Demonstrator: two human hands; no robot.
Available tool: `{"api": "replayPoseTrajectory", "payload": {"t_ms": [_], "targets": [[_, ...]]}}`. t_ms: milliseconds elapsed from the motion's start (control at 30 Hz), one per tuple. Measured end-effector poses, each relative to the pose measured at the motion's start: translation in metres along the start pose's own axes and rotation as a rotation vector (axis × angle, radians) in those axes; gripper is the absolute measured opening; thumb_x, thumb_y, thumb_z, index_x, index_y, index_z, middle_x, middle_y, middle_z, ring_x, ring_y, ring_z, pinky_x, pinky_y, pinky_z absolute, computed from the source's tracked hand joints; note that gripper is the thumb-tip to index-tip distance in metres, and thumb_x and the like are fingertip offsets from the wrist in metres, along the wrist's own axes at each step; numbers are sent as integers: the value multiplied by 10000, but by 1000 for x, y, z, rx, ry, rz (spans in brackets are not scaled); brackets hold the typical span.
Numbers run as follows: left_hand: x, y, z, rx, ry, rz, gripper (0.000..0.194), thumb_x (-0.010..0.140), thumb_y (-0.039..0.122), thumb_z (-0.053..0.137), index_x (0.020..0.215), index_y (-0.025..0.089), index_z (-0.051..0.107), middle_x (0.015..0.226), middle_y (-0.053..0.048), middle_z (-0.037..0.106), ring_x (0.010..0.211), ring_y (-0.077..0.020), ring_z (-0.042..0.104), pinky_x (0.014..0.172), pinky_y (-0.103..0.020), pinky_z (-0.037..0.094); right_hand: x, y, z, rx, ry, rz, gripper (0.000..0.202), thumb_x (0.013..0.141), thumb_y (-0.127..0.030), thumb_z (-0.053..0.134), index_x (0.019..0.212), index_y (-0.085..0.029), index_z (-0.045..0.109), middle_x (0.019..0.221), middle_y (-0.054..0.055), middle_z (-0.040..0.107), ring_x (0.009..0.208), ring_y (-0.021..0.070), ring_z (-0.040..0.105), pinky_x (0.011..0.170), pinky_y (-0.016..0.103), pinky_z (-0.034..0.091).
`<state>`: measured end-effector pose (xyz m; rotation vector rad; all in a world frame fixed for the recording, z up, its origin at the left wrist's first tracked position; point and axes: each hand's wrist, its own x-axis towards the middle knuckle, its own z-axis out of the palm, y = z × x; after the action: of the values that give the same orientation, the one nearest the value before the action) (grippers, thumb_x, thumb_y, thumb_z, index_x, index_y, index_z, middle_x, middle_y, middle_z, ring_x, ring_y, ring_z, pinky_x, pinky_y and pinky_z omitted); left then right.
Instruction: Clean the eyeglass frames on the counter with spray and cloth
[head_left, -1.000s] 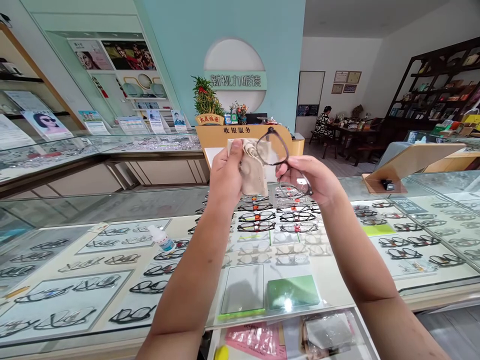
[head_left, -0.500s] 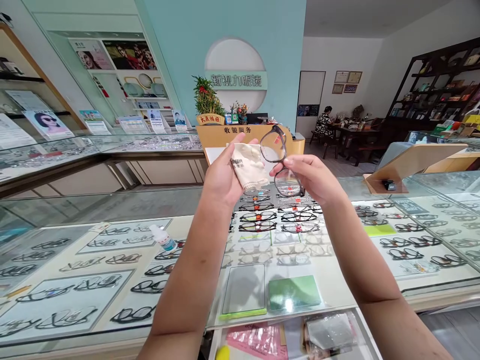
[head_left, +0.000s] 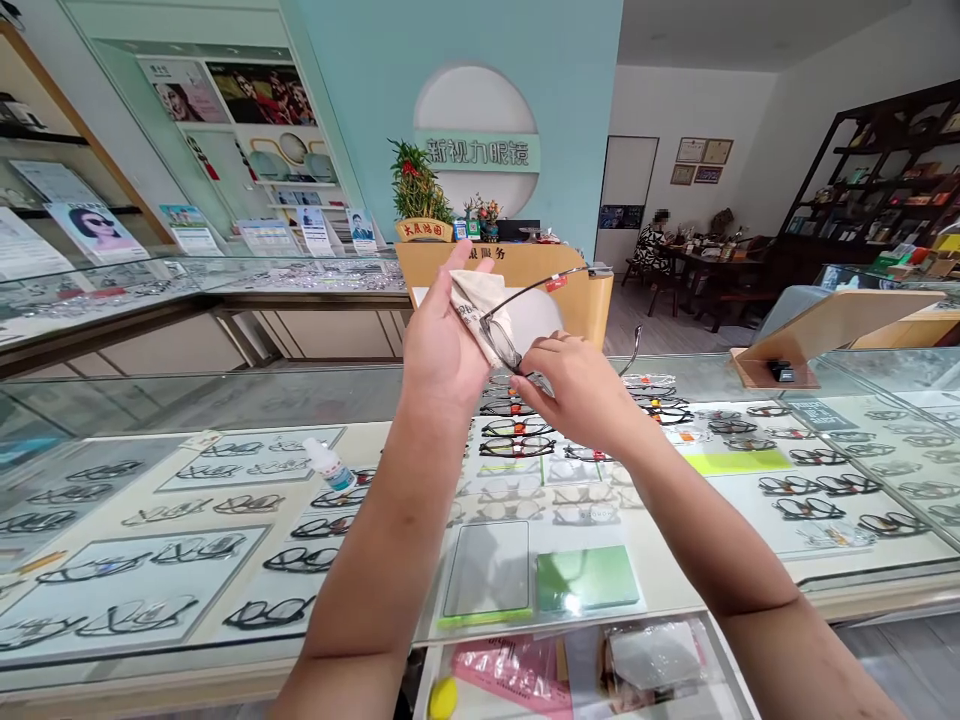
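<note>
Eyeglasses (head_left: 501, 342) have been turned since the earlier frame, one temple now aimed toward two o'clock. They are pinched by the right hand (head_left: 579, 390), one lens brought to the cloth (head_left: 481, 288) laid across the left hand's (head_left: 441, 350) opened palm. Wiping is judged under way; its completion isn't shown.
</note>
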<state>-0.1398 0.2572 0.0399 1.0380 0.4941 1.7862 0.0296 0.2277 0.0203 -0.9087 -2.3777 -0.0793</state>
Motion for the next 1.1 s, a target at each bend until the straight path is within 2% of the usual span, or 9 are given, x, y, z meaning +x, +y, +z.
{"api": "replayPoseTrajectory", "payload": {"t_ms": [167,267,367,467,533,600,733,900,1100], "targets": [[0,8,-6,55,51,194,295,1110,464,525,1292,346,725,1468,-39,742,1413,-250,660,1068,-398,608,-13,15,-27,441,-3,-16,304,1104,-394,632,924,-192,772,925,57,764,897,217,633,816,344,424],[1,7,-10,148,28,275,202,1051,506,647,1149,354,737,1099,-35,779,999,-232,706,824,-394,579,-18,28,-44,681,69,101,376,1078,-537,669,957,-220,830,940,45,771,891,206,639,802,332,438],[-2,5,-11,343,-71,381,225,1055,553,672,1042,337,734,863,-20,663,723,-190,539,692,-386,437,-20,39,-52,840,102,164,410,1025,-620,726,952,-242,867,990,60,795,949,228,665,853,335,479],[-11,6,-7,666,-210,585,410,918,627,850,1194,337,761,1138,-54,732,908,-230,611,774,-395,467,-20,46,-54,935,108,171,396,1010,-607,741,908,-248,874,987,64,814,990,245,697,926,350,522],[-17,8,-3,756,-308,563,640,779,629,962,1305,326,759,1408,-94,704,1129,-293,637,856,-401,517,-21,47,-55,971,115,171,376,1004,-578,748,863,-249,866,935,57,814,949,238,710,930,354,540],[-22,8,2,718,-328,449,693,754,629,972,1332,308,761,1505,-131,674,1238,-333,630,879,-395,544,-21,46,-57,1000,118,174,366,991,-556,756,822,-247,857,881,55,807,890,230,715,912,357,553],[-25,6,4,683,-306,392,704,763,625,974,1356,315,753,1528,-135,667,1307,-367,625,901,-376,566,-22,43,-61,1034,102,170,359,975,-521,755,770,-240,842,822,65,804,826,236,727,899,376,567],[-24,7,1,753,-334,474,734,698,576,1035,1333,319,771,1501,-128,682,1294,-373,629,954,-400,577,-25,45,-62,965,93,157,364,1010,-482,716,770,-244,853,829,65,818,831,240,736,905,388,570],[-19,9,-3,914,-389,643,707,743,584,1010,1359,351,754,1398,-109,723,1184,-327,669,908,-430,616,-25,42,-62,813,142,135,465,1030,-587,692,745,-255,849,807,47,801,824,223,697,871,383,580]]}}
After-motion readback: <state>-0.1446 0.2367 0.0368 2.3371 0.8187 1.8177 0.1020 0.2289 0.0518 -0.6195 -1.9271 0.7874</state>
